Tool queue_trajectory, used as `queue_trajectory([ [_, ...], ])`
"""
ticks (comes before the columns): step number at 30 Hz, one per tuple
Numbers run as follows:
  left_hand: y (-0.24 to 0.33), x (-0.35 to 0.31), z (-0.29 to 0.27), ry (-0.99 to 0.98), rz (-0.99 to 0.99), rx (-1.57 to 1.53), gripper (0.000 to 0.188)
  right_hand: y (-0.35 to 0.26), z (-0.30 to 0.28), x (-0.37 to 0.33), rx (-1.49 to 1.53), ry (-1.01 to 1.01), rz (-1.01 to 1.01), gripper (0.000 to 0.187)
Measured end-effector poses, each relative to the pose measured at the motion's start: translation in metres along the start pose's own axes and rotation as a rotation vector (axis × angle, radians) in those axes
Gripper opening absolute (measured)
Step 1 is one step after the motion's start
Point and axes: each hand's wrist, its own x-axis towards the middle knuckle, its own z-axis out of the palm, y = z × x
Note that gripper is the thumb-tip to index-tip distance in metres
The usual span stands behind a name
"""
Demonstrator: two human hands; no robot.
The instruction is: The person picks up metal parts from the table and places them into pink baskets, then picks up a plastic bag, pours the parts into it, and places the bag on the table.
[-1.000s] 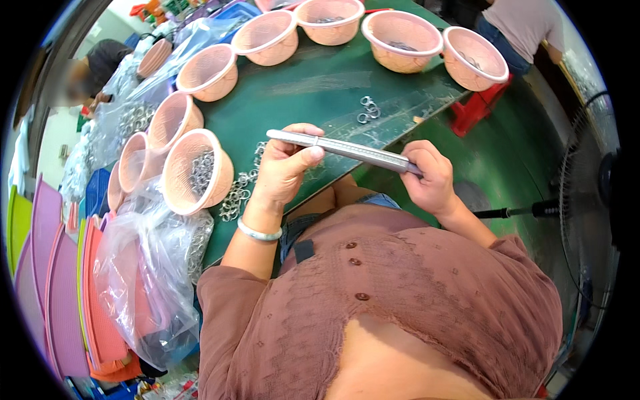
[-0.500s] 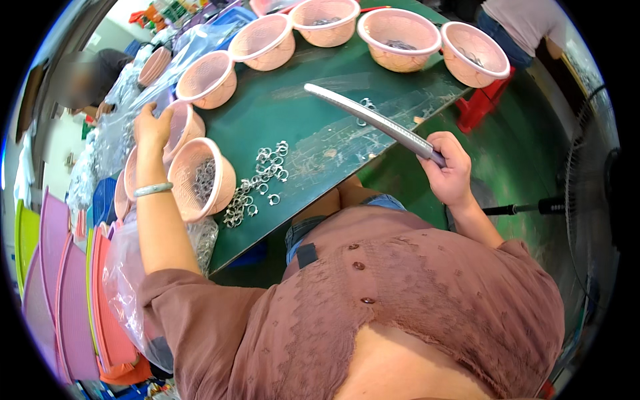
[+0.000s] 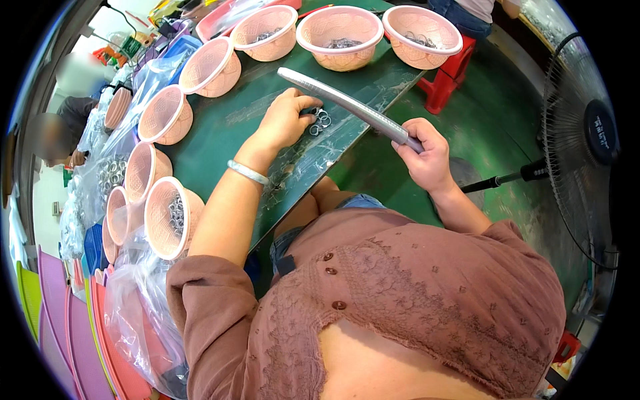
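Observation:
In my right hand (image 3: 427,152) I grip the darker end of a tapered grey metal ring mandrel (image 3: 340,99), its far end pointing up and left over the green table (image 3: 230,123). My left hand (image 3: 288,119), a pale bangle (image 3: 248,172) at its wrist, reaches to a small group of silver rings (image 3: 321,121) near the table's edge. Its fingers are bent, with thumb and fingertips closed at the rings; exactly how many it grips is hidden. My left forearm covers most of the table to its left. At the near left, a pink bowl (image 3: 160,230) tilts with rings inside.
More pink bowls curve round the table's far edge, including one (image 3: 340,57) with rings. A red stool (image 3: 445,77) and a standing fan (image 3: 567,147) are at right. Plastic bags (image 3: 137,300) and coloured baskets (image 3: 73,320) crowd the left. Other people sit beyond.
My left hand has come from above the bowls at left across to the small ring group. The larger heap of rings is now mostly behind my forearm. The view has shifted; my right hand keeps the mandrel.

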Motion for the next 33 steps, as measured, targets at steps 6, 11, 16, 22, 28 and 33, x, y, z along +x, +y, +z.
queue_trajectory([
  [6,-0.012,-0.007,0.001,0.119,-0.265,-0.351,0.019,0.008,-0.005,-0.001,-0.006,-0.036,0.05,0.014],
  [11,0.007,-0.027,-0.027,0.338,-0.464,-1.137,0.035,0.013,-0.002,-0.004,-0.027,-0.095,0.07,0.014],
  [16,0.005,-0.051,-0.036,0.276,-0.246,-1.585,0.027,0.005,0.005,-0.003,-0.058,-0.118,0.0,0.016],
  [22,0.02,-0.07,-0.039,0.32,-0.277,-1.418,0.029,-0.005,0.009,-0.003,-0.101,-0.145,-0.076,0.018],
  [28,0.017,-0.09,-0.037,0.298,-0.211,-1.371,0.026,-0.012,0.014,-0.004,-0.117,-0.173,-0.1,0.018],
  [33,0.025,-0.101,-0.029,0.263,-0.227,-1.475,0.027,-0.021,0.024,-0.006,-0.083,-0.199,-0.13,0.019],
])
